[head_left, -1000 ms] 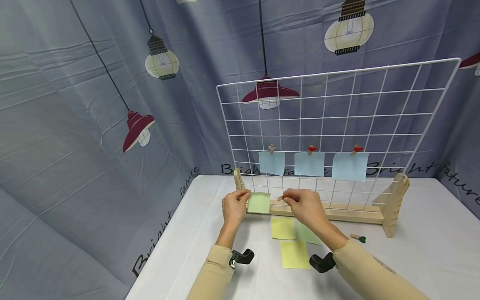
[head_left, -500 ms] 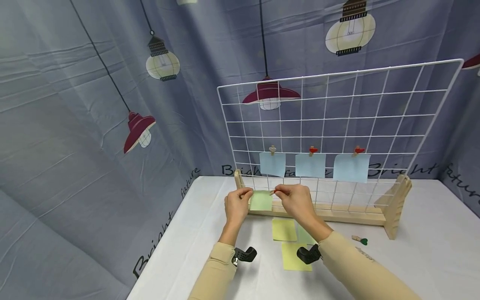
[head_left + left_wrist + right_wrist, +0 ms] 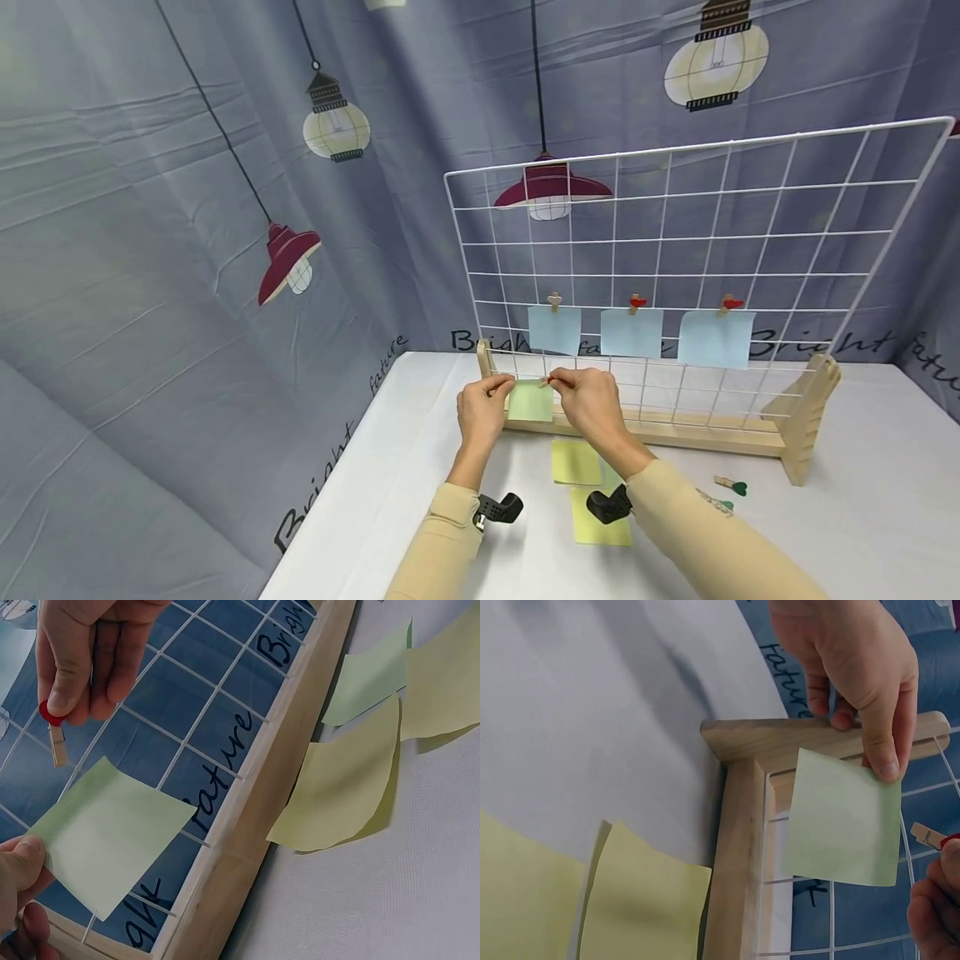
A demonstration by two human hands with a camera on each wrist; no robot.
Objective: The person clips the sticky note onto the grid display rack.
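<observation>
My left hand pinches a pale green sticky note by its left edge, holding it against the lower left of a white wire grid. In my right hand is a small wooden clothespin, gripped by its red end between thumb and fingers. The clothespin's tip points toward the note's upper right corner; both wrist views show a gap between them. Higher on the grid hang three light blue notes, each under a heart-topped clothespin.
The grid stands in a wooden base on a white-covered table. Before it lie yellow sticky notes and a green one, partly hidden by the right arm. A green-heart clothespin lies to the right, another green piece beside the sleeve.
My right hand has moved left with the clothespin, up to the green note's upper right corner. The left hand keeps its hold on the note, almost still.
</observation>
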